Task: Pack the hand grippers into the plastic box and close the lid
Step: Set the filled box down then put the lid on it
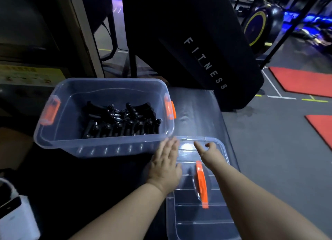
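Note:
A clear plastic box (59, 143) with orange side latches (169, 109) stands open on a dark padded bench. Several black hand grippers (124, 121) lie piled in its right half. The clear lid (201, 220) with an orange handle (202, 183) lies flat on the bench just right of and nearer than the box. My left hand (166, 165) is spread flat, fingers apart, over the lid's left far corner beside the box wall. My right hand (209, 151) hovers over the lid's far edge, index finger out and the others curled, holding nothing.
A black upright pad printed FITNESS (206, 64) leans behind the bench. A white object (16, 214) sits at the near left. Red floor mats (301, 82) and gym machines (260, 24) fill the right background. A cardboard-coloured surface (12, 146) is left of the box.

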Motion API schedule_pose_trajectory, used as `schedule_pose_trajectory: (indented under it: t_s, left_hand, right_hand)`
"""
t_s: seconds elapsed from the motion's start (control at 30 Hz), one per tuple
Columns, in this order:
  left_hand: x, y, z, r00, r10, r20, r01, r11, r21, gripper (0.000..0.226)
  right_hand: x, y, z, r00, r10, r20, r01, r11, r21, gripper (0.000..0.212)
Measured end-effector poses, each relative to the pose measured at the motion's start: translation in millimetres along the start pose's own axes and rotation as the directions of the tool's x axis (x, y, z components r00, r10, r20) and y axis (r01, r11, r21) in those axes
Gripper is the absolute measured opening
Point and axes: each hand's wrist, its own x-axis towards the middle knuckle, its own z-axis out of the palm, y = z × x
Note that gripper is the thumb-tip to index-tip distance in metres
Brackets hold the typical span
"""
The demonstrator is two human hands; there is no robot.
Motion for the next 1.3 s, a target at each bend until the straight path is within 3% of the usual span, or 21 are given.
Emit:
schedule_pose_trajectory:
  t_s: [0.07,0.13,0.23,0.37,0.5,0.6,0.67,0.87,1.03,1.17,1.3]
  left_hand:
    - [0,7,15,0.996,0.029,0.083,-0.026,0.999,-0.034,0.068]
    - [-1,11,34,0.967,-0.076,0.243,0.095,0.993,-0.067,0.059]
    - [0,8,64,0.805,-0.385,0.451,0.409,0.911,0.048,0.054]
    - [-5,1,92,0.565,-0.617,0.547,0.658,0.737,0.151,0.068]
    - [-5,3,107,0.450,-0.699,0.556,0.822,0.568,0.048,0.079]
    - [-2,1,107,0.351,-0.747,0.564,0.896,0.443,0.029,0.074]
    - [0,2,104,0.372,-0.721,0.585,0.911,0.403,-0.082,0.060]
    - [31,33,74,0.534,-0.582,0.613,0.833,0.237,-0.501,0.017]
    - [76,65,27,0.651,-0.453,0.609,0.720,0.115,-0.684,0.023]
    - [107,75,-18,0.739,-0.459,0.492,0.580,0.064,-0.812,0.018]
    - [132,69,-65,0.754,-0.541,0.372,0.427,-0.025,-0.904,0.019]
  right_hand:
    - [5,20,-2,0.999,0.045,-0.012,-0.045,0.998,-0.033,0.082]
    - [10,41,-4,0.993,0.117,-0.023,-0.119,0.989,-0.093,0.082]
    - [13,75,-7,0.971,0.232,-0.066,-0.241,0.944,-0.227,0.083]
    - [13,119,-6,0.933,0.340,-0.121,-0.361,0.889,-0.281,0.084]
    - [11,145,1,0.916,0.396,-0.073,-0.401,0.881,-0.253,0.090]
    - [8,156,-1,0.901,0.421,-0.102,-0.433,0.876,-0.212,0.095]
    - [6,162,-6,0.889,0.448,-0.093,-0.458,0.866,-0.202,0.092]
    - [1,157,-39,0.883,0.439,-0.169,-0.456,0.887,-0.079,0.087]
    - [2,120,-88,0.886,0.370,-0.279,-0.373,0.927,0.044,0.083]
    - [-3,77,-132,0.934,0.175,-0.310,-0.151,0.983,0.101,0.081]
    - [-15,41,-162,0.934,0.116,-0.339,-0.073,0.988,0.138,0.080]
